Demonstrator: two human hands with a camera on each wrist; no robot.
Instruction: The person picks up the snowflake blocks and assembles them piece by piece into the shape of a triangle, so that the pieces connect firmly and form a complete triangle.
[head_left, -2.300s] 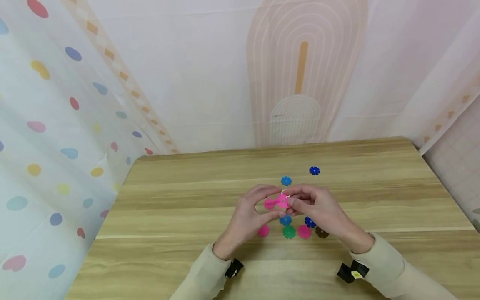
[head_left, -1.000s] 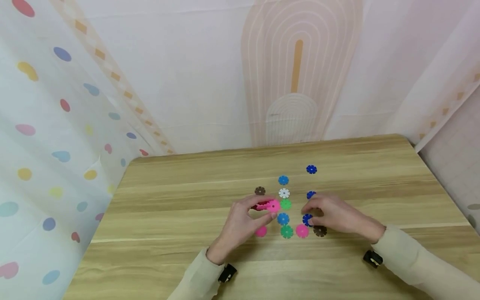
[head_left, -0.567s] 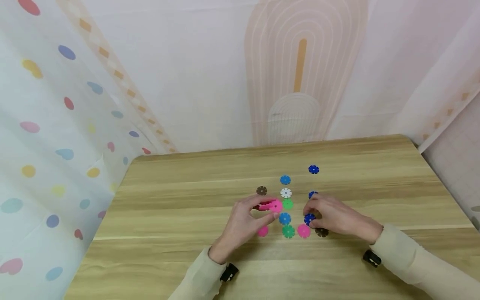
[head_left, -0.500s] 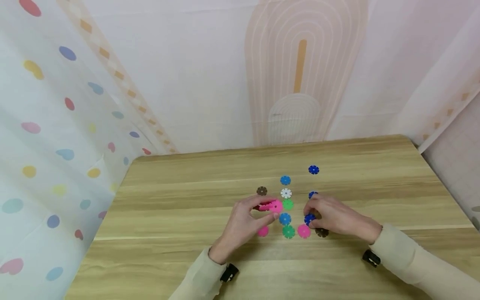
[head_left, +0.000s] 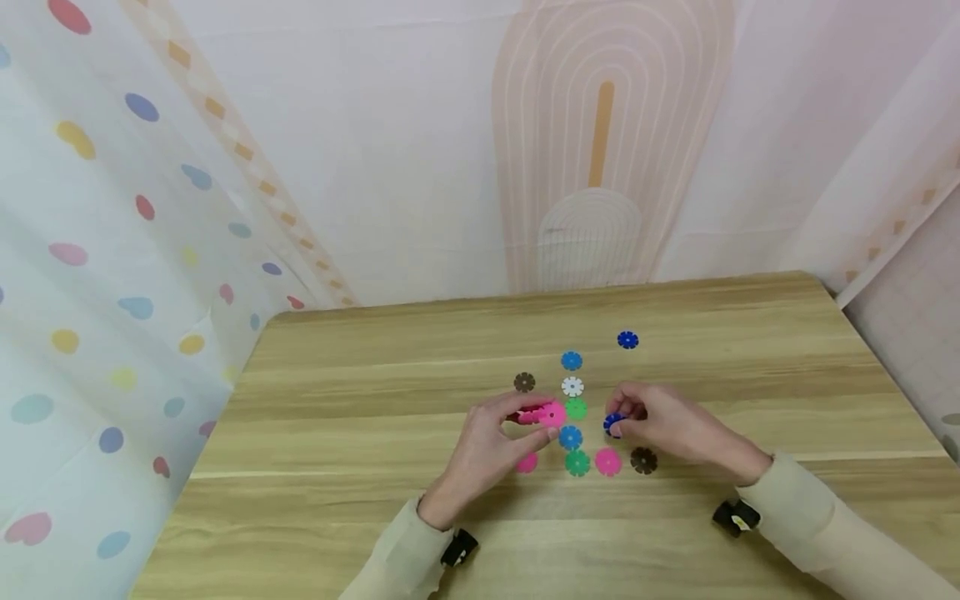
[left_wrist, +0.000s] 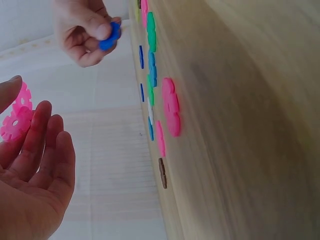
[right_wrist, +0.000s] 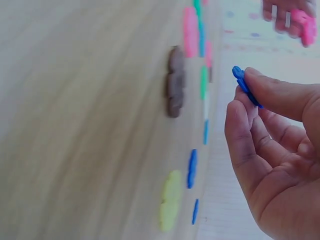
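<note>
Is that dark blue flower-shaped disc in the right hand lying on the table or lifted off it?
Lifted: the right hand pinches the dark blue flower-shaped plastic disc clear of the wooden table.

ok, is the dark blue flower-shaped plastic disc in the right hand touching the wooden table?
Apart. The right wrist view shows the dark blue flower-shaped plastic disc pinched by the right hand, with a clear gap to the wooden table.

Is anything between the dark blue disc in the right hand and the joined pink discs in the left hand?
Nothing visible: open air separates the dark blue snowflake disc from the joined pink discs; green disc lies below on the table.
</note>
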